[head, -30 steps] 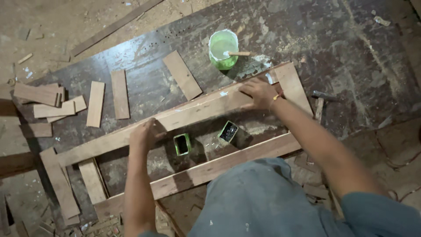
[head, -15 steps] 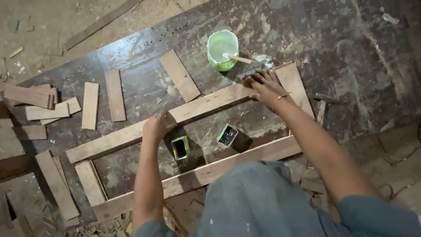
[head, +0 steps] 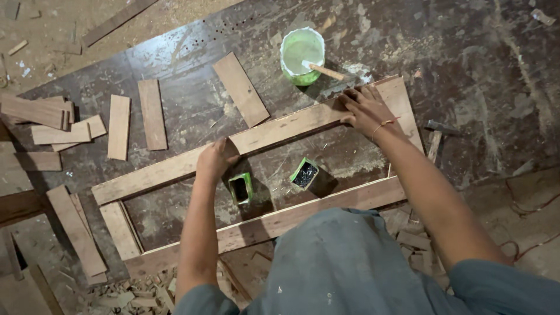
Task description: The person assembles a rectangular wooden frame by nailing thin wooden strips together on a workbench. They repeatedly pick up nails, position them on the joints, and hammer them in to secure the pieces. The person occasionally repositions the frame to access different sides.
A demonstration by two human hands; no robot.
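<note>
A long wooden slat [head: 280,131] lies diagonally across a dark, stained board [head: 466,70]. My left hand [head: 214,158] grips this slat near its middle. My right hand [head: 366,109] presses flat on the slat's right end, where it meets a short cross piece [head: 405,108]. A second long slat [head: 262,224] lies parallel and nearer to me, and a short piece [head: 119,230] joins the two at the left. Between the slats stand two small green boxes of nails [head: 240,188] [head: 304,173].
A green tub [head: 301,51] of pale glue with a stick in it stands just beyond the far slat. Loose short wood pieces [head: 239,88] [head: 153,114] [head: 118,126] lie to the left. A hammer [head: 434,137] rests at the right. Offcuts and sawdust litter the floor.
My left hand has slid right along the far slat and my right hand has shifted slightly at its end. The view has drifted a little.
</note>
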